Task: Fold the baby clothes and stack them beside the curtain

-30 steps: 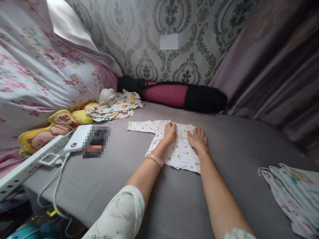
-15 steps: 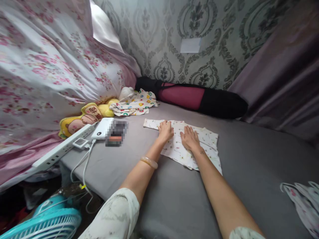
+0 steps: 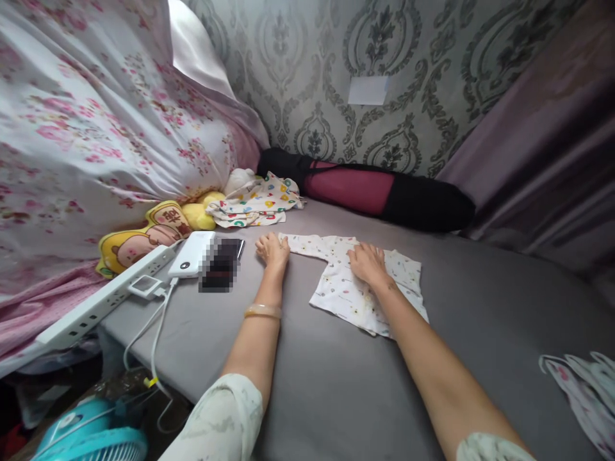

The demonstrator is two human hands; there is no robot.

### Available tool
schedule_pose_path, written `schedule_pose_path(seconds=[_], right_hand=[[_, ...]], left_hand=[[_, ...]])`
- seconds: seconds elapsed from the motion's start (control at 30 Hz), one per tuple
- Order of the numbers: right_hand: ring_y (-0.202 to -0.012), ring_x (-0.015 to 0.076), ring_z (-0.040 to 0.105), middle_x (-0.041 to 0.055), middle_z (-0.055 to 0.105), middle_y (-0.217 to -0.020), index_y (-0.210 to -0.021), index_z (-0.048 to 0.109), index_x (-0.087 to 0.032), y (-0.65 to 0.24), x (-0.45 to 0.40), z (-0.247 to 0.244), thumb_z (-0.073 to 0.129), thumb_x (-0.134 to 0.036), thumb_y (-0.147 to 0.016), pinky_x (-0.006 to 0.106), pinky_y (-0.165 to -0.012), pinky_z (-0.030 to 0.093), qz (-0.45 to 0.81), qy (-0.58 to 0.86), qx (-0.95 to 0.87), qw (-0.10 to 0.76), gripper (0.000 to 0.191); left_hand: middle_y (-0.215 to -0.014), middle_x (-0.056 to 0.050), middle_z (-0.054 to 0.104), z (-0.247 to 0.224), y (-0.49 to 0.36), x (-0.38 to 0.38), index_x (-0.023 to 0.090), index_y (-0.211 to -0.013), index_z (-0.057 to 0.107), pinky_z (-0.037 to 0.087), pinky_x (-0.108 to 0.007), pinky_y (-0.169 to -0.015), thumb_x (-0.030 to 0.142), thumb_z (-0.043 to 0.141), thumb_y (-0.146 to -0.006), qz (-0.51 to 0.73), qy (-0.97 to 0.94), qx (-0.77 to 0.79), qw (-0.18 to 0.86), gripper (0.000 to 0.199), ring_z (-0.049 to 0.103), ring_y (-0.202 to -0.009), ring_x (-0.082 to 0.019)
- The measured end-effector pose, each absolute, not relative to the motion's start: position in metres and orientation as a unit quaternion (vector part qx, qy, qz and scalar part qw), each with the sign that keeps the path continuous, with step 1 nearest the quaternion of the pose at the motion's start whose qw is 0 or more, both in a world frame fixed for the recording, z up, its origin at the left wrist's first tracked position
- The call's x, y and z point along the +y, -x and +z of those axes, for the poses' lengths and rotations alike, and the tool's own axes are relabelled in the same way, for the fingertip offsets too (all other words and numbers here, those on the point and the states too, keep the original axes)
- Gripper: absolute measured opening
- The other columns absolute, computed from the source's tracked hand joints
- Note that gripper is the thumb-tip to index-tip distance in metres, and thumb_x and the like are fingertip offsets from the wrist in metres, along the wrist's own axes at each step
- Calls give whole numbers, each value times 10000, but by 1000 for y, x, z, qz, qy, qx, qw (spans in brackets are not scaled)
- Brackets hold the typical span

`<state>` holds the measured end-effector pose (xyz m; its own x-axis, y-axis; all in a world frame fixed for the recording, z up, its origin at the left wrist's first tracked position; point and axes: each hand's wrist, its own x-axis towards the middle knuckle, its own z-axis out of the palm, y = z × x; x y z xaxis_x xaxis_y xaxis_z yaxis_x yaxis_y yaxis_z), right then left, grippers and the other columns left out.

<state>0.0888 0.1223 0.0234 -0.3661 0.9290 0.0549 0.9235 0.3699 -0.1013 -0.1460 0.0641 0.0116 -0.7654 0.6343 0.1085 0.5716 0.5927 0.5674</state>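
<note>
A small white long-sleeved shirt (image 3: 336,291) with a tiny scattered print lies on the grey bed sheet, one sleeve stretched out to the left. At that sleeve's end is my left hand (image 3: 272,250), fingers curled and closed at the cuff; the fingertips are partly hidden. My right hand (image 3: 368,262) rests palm down on the shirt's upper body, fingers extended, pressing on the fabric. Under my right hand and wrist, part of the shirt is covered.
Left of my left hand lie a pixelated dark device (image 3: 218,266), a white power bank (image 3: 192,255) and a power strip (image 3: 106,294) with cables. Behind are yellow plush toys (image 3: 139,243), a patterned garment (image 3: 259,202) and a long black-and-maroon bag (image 3: 355,189). Striped-looking cloth (image 3: 581,390) lies right.
My left hand has moved left from the shirt's body to the end of the sleeve, which now shows extended. My right hand stays on the shirt, nearly in place.
</note>
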Motion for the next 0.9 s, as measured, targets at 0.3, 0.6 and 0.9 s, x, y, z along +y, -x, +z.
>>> schedule_pose_path(seconds=[0.3,0.6,0.9], right_hand=[[-1170,263,483,123,571,-1228,-1254,597,-225,-40,135,21,300,-295,-996,347,-960,365,67,535,-840,53,399],[-1170,306,483,130,528,-1236,-1364,525,-276,-35,131,5,391,-429,-949,434,-997,347,60,576,-811,82,463],[-1143,325,459,150,523,-1219,-1336,557,-238,-26,124,0,413,-452,-940,444,-968,328,51,591,-795,129,472]], left_hand=[[-1233,-182,591,8,151,73,171,-1144,592,351,-462,-991,366,546,-856,256,-373,888,84,350,475,-1210,-355],[-1211,-181,573,14,141,57,166,-1140,591,350,-456,-981,338,517,-886,264,-401,876,46,315,470,-1185,-343],[-1204,-138,535,27,182,-45,223,-1152,626,371,-439,-954,393,559,-873,199,-450,869,-46,334,450,-1151,-327]])
